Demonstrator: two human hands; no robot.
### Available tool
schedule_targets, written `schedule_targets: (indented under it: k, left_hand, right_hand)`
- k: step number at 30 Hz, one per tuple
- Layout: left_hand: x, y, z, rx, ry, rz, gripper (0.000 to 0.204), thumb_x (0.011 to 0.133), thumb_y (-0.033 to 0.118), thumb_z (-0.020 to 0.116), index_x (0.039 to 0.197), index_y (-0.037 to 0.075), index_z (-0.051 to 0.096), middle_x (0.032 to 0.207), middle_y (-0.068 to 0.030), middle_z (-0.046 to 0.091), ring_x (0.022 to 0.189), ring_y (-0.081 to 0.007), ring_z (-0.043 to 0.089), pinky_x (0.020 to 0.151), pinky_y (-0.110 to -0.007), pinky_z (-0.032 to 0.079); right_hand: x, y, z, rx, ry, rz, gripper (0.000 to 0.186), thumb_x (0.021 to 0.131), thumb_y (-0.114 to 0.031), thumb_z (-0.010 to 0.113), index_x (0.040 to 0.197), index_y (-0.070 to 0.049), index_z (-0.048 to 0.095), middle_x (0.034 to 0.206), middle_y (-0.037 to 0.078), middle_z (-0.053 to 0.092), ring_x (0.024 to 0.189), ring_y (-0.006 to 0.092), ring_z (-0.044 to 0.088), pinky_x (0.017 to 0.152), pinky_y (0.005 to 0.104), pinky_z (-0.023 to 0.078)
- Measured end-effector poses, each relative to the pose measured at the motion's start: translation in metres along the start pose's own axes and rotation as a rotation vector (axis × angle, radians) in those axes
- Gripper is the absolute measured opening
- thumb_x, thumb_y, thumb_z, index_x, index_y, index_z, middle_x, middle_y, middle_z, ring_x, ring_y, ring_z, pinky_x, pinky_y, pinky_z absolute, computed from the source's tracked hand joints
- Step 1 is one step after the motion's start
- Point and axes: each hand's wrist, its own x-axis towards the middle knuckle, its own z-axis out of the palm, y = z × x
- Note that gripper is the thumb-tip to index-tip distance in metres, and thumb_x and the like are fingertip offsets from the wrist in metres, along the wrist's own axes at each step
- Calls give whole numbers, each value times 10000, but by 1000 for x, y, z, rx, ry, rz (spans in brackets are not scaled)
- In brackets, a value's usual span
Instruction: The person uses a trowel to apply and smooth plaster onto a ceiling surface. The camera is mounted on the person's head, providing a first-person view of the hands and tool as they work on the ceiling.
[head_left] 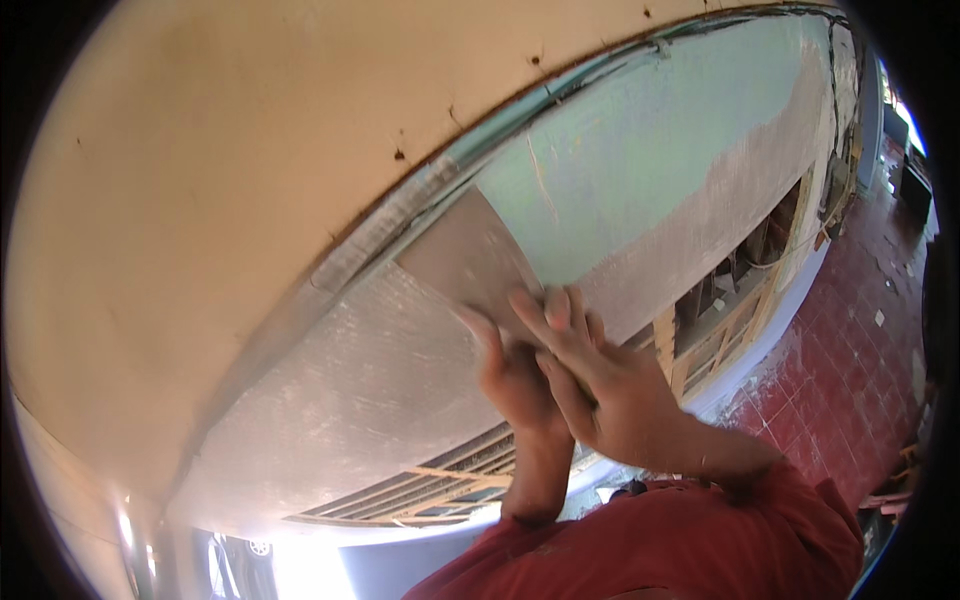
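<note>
Together, two hands (522,388) (622,392) pinch one brownish-grey sheet (465,245) by one edge.

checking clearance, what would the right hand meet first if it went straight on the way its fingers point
Probably the flat grey-brown sheet: the right hand points up and left over it in the picture, though depth is unclear and the two may be touching.

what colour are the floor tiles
The floor tiles are dark red, best seen in the head view.
</note>
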Motion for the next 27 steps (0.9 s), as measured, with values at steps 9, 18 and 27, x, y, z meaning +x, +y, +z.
schedule_targets:
  k: [9, 18, 27]
  left_hand:
    - [-1, -4, 7, 55, 130, 3, 551, 994, 621, 375, 997, 122, 608, 804, -27, 538, 691, -163, 411, 619, -315, 364]
    - [-4, 3, 8, 73, 48, 10, 518, 989, 613, 401, 986, 139, 611, 785, -26, 554, 672, -149, 405, 587, -291, 343]
    - [-6, 3, 13, 59, 74, -6, 518, 978, 620, 420, 999, 150, 636, 821, -25, 551, 693, -157, 401, 623, -308, 349]
  right_hand:
    - [0, 1, -4, 47, 26, 14, 545, 944, -73, 567, 1469, -123, 426, 888, 244, 660, 738, 417, 662, 607, 402, 531]
    - [-8, -9, -2, 23, -35, 51, 540, 950, -89, 561, 1471, -129, 422, 876, 227, 666, 729, 408, 659, 603, 405, 528]
    - [-6, -7, -4, 13, 22, 2, 552, 951, -115, 569, 1478, -140, 408, 868, 217, 664, 693, 376, 656, 588, 413, 526]
